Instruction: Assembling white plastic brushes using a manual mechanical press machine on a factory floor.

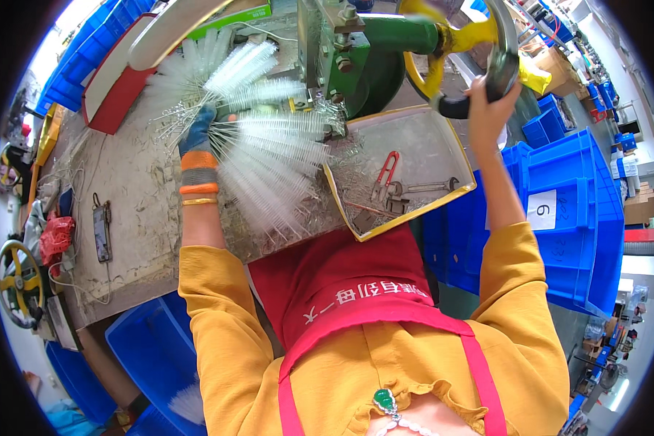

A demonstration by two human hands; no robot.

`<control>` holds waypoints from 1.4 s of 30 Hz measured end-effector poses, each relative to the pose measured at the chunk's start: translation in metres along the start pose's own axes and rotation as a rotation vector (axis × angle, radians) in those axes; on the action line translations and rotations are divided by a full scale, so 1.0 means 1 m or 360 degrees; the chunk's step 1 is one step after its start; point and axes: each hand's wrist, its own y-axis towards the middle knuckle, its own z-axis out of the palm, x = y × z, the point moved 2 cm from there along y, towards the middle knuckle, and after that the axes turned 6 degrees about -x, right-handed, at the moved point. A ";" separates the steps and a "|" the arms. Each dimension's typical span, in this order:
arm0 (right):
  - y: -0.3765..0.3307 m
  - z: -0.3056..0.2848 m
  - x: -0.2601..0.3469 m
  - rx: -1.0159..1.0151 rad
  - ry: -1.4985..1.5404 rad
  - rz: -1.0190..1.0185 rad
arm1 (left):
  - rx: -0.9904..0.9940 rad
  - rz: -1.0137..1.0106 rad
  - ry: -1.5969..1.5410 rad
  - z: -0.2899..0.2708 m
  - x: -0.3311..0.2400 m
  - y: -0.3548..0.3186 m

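Note:
My left hand point(202, 129), in a blue work glove with an orange and grey cuff, is closed around the wire stems of a bunch of tube brushes point(272, 142). Their clear white bristles fan out to the right over the worktable, beside a green machine point(352, 58). My right hand point(493, 109) is raised at the machine's right side, its fingers wrapped on the black rim of a handwheel point(503, 69). The wheel's yellow spokes are blurred. More white brushes point(196, 69) lie beyond my left hand, and the glove hides part of the stems.
A shallow yellow-edged tray point(407, 227) holds red-handled pliers point(386, 171), a wrench point(432, 186) and wire scraps. Large blue crates point(538, 254) stand right. A red box point(116, 80) sits at the far left of the table, with a phone point(102, 231) nearer.

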 end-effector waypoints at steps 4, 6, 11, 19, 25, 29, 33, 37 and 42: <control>0.009 0.004 0.024 0.0063 -0.0016 0.0189 | 0.0460 -0.0079 -0.0176 -0.014 -0.001 0.008; 0.010 0.006 0.024 0.0060 -0.0023 0.0175 | 0.0996 -0.0171 0.0110 -0.023 -0.004 0.017; -0.015 0.006 -0.004 -0.0181 -0.0009 0.0042 | 0.0734 -0.0106 0.0329 -0.026 0.005 0.016; 0.048 0.001 0.027 0.0390 -0.0414 0.0020 | -0.0295 0.0356 0.0338 -0.010 -0.007 0.001; 0.086 0.028 0.068 0.0725 -0.0582 0.0044 | -0.0387 0.0515 0.0315 -0.026 -0.006 0.020; 0.094 0.019 0.067 0.0689 -0.0626 0.0122 | -0.0305 0.0458 0.0297 -0.016 -0.003 0.023; 0.050 0.006 0.008 0.0251 -0.0556 -0.0231 | -0.0316 0.0551 0.0295 -0.027 -0.006 0.032; -0.002 -0.002 0.005 -0.0016 -0.0090 0.0063 | -0.0085 0.0602 0.0437 -0.024 -0.006 0.041; 0.030 0.002 0.026 0.0295 -0.0284 0.0100 | 0.0467 0.0142 -0.0100 -0.032 -0.006 0.032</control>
